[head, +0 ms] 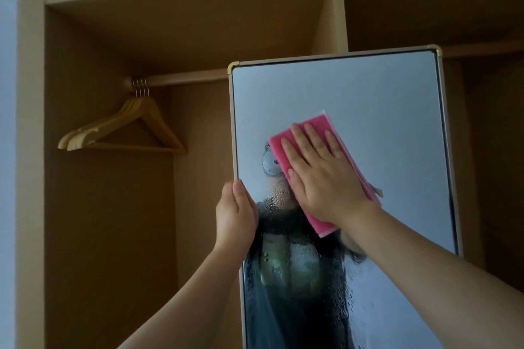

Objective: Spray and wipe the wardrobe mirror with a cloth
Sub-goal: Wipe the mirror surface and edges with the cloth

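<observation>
I read the mirror (pixel 368 99) at centre right as smooth, glossy glass. Its upper part is clean and even, while the lower part is beaded with fine wet droplets that blur the reflection. Its frame (pixel 233 127) is a thin pale strip with a satin, metallic look, capped at the top by shiny brass-coloured corner pieces (pixel 234 67). The cloth (pixel 317 122) on the glass is pink, soft and matt. At left, the hangers (pixel 96 129) are pale, smooth wood with small bright metal hooks (pixel 140 90). The wardrobe panels (pixel 107 37) around them look matt brown, flat and unpolished.
</observation>
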`<action>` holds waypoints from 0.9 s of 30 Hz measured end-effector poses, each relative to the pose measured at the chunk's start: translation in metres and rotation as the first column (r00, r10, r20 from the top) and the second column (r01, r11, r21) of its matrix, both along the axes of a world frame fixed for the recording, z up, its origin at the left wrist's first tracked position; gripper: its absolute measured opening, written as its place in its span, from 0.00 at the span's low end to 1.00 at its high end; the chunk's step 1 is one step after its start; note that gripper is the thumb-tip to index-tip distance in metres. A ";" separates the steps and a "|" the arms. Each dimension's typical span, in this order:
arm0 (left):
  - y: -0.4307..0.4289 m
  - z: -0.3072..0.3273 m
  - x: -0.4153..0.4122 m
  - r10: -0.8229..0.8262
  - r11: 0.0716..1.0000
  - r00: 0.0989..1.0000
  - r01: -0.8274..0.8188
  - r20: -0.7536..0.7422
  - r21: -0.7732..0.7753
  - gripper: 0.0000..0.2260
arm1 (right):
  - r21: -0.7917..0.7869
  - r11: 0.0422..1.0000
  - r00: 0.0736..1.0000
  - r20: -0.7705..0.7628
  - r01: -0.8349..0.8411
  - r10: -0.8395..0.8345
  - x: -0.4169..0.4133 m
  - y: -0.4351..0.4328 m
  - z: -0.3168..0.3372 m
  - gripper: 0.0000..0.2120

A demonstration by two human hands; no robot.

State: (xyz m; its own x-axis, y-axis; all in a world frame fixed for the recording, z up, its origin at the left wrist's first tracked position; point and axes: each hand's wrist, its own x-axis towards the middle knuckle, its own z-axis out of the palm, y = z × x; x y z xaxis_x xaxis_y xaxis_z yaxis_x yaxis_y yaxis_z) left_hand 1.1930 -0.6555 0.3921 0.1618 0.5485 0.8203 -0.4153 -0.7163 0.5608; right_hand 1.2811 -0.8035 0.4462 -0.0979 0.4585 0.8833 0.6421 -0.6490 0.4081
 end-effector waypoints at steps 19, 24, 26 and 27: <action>-0.004 0.001 -0.006 -0.018 1.000 1.000 0.018 0.009 0.020 0.16 | 0.108 0.992 0.997 -0.016 0.071 -0.070 -0.013 0.026 0.108 0.27; -0.004 0.000 -0.005 -0.016 1.000 0.999 0.015 0.031 0.026 0.16 | 0.116 0.991 0.998 -0.010 0.066 -0.065 -0.014 0.026 0.103 0.28; -0.003 0.000 -0.005 -0.009 1.000 1.000 0.008 0.025 0.025 0.16 | 0.118 0.991 0.998 -0.007 0.062 -0.061 -0.014 0.027 0.098 0.27; -0.003 0.000 -0.004 -0.004 1.000 1.000 0.003 0.020 0.026 0.16 | 0.118 0.991 0.998 -0.007 0.057 -0.057 -0.015 0.027 0.095 0.27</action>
State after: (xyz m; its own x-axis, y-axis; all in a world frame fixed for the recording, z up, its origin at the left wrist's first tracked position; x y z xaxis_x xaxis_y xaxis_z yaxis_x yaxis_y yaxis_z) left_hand 1.1887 -0.6583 0.3919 0.1468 0.5265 0.8374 -0.4289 -0.7290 0.5335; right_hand 1.2665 -0.7765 0.5415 -0.0713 0.3553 0.9320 0.6041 -0.7282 0.3238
